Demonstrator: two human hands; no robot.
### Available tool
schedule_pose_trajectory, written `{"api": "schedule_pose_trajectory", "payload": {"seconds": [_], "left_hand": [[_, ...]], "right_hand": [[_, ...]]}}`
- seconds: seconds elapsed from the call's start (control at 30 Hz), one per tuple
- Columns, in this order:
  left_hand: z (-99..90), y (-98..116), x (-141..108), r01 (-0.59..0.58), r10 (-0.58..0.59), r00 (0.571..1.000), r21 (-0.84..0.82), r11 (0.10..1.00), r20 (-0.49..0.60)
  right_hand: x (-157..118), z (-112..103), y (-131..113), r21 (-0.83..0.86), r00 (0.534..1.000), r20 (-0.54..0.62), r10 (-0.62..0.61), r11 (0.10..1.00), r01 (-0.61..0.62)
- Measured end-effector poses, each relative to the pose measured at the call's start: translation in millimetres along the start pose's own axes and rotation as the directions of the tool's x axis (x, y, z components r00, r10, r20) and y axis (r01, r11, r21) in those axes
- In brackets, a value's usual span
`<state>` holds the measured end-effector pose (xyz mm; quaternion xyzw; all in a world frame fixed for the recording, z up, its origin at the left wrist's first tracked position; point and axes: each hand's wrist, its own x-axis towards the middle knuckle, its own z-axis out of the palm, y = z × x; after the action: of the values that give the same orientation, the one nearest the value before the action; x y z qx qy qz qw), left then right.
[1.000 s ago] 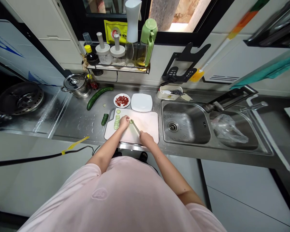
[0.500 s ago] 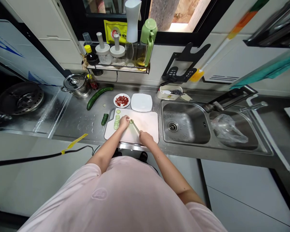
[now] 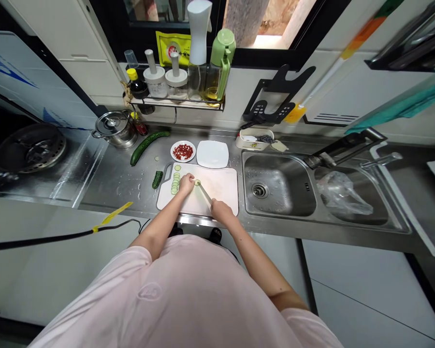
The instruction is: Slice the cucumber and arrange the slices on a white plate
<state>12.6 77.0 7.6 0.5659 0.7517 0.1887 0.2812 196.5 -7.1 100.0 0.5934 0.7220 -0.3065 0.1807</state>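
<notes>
- Cucumber slice (image 3: 197, 183): middle of the frame, on the cutting board (image 3: 223, 181), at the knife's (image 3: 205, 194) tip.
- Left hand (image 3: 186, 184): fingers bent close together beside it; cannot tell whether they pinch anything.
- Right hand (image 3: 221, 211): fingers wrapped around the knife handle.
- Slice row (image 3: 175, 183): board's left side.
- 2 plates above the board: square plate (image 3: 212, 153), round plate (image 3: 172, 153) with red bits (image 3: 183, 152).

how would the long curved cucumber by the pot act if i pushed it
The long cucumber looks stiff, probably moving as one piece. Its round sides could let it roll a little, though the bend would likely make it rock or swivel. The smooth metal counter has wet-looking spots, so it may slide.
</notes>
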Motion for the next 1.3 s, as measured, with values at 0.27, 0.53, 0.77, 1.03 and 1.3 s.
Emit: {"api": "schedule_pose_trajectory", "payload": {"seconds": [0.27, 0.53, 0.77, 1.03, 1.3], "left_hand": [[-1.5, 2, -1, 0.019, -0.019, 1.000, -0.002, 1.000, 0.010], [-0.7, 1, 0, 0.012, -0.012, 1.000, -0.009, 1.000, 0.008], [0.6, 0, 0, -0.005, 0.005, 1.000, 0.002, 1.000, -0.008], [-1.6, 2, -1, 0.013, -0.013, 1.000, 0.002, 1.000, 0.011], [-2.4, 3, -2, 0.012, -0.012, 1.000, -0.009, 1.000, 0.010]], "right_hand": [[-16, 4, 7, 0.005, 0.999, 0.027, 0.026, 1.000, -0.026], [-7, 6, 4, 0.006, 1.000, 0.001, 0.013, 1.000, -0.013], [6, -1, -6, 0.015, 1.000, -0.009, 0.008, 1.000, -0.008], [6, -2, -7, 0.011, 1.000, -0.002, 0.012, 1.000, -0.012], [7, -1, -7, 0.019, 1.000, -0.007, 0.016, 1.000, -0.016]]}}
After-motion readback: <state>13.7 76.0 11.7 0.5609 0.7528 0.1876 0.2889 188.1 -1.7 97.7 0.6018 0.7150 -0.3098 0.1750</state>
